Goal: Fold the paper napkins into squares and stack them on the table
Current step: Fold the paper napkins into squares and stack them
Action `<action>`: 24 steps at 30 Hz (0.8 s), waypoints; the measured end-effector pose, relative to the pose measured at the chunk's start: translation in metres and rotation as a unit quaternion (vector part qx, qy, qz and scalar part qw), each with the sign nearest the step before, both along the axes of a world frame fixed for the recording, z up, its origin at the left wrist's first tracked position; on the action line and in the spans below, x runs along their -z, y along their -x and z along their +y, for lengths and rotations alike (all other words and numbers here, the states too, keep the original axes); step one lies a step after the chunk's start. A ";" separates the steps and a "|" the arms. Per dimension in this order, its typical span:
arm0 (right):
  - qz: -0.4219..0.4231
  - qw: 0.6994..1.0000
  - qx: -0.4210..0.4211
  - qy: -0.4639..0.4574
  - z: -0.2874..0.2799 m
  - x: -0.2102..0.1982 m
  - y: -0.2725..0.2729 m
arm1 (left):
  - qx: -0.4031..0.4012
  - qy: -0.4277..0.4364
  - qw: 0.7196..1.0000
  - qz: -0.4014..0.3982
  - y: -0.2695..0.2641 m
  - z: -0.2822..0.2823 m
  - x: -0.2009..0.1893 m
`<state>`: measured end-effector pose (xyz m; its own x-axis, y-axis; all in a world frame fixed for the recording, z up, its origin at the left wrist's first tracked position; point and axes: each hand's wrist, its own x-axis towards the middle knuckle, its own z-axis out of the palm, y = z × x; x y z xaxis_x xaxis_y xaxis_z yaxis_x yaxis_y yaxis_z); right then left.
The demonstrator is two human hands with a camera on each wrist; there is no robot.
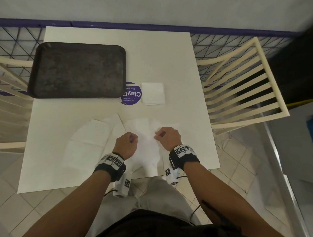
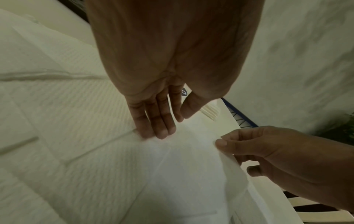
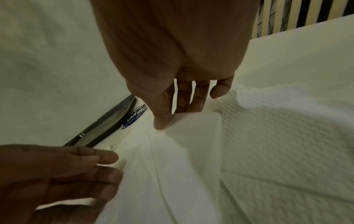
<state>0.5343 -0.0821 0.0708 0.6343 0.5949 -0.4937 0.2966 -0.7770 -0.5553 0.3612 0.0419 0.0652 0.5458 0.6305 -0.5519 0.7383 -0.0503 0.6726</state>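
A white paper napkin (image 1: 147, 146) hangs unfolded between my two hands, just above the near part of the white table (image 1: 176, 62). My left hand (image 1: 133, 139) pinches its left upper edge, thumb against fingers (image 2: 159, 125). My right hand (image 1: 157, 135) pinches the right upper corner; in the right wrist view its thumb (image 3: 161, 118) presses on the paper. Creases run down the held napkin (image 2: 172, 174) (image 3: 182, 166). A folded square napkin (image 1: 152, 93) lies at the table's middle. Several unfolded napkins (image 1: 91, 138) lie spread to the left, under and beside my hands.
A dark tray (image 1: 75, 70) sits at the far left of the table, overlapping a round purple sticker (image 1: 134, 97). Cream slatted chairs stand at the right (image 1: 241, 87) and left (image 1: 3, 82). A textured napkin (image 3: 277, 128) lies right of my right hand.
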 end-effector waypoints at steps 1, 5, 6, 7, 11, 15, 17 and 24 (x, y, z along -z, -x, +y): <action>0.000 1.000 0.008 -0.011 -0.001 0.000 0.000 | -0.001 -0.002 1.000 0.000 0.001 0.000 0.000; -0.011 0.997 0.036 -0.068 -0.004 -0.003 -0.006 | -0.008 0.003 1.000 -0.004 0.002 -0.001 0.002; -0.014 0.996 0.040 -0.078 -0.005 -0.005 -0.007 | -0.008 0.005 1.000 -0.003 0.002 -0.001 0.002; -0.017 0.995 0.045 -0.089 -0.007 -0.006 -0.009 | -0.008 0.005 1.000 -0.003 0.002 -0.001 0.002; -0.047 0.992 0.060 -0.104 -0.011 -0.011 -0.014 | -0.011 0.001 1.000 0.003 0.000 -0.002 0.004; -0.034 0.986 0.083 -0.143 -0.014 -0.017 -0.017 | -0.001 0.002 1.000 0.006 -0.002 -0.003 0.002; -0.021 0.980 0.097 -0.171 -0.015 -0.021 -0.018 | -0.001 0.010 1.000 0.005 -0.005 -0.003 0.000; 0.004 0.971 0.107 -0.213 -0.014 -0.034 -0.028 | -0.034 0.079 0.995 -0.046 -0.026 -0.006 -0.015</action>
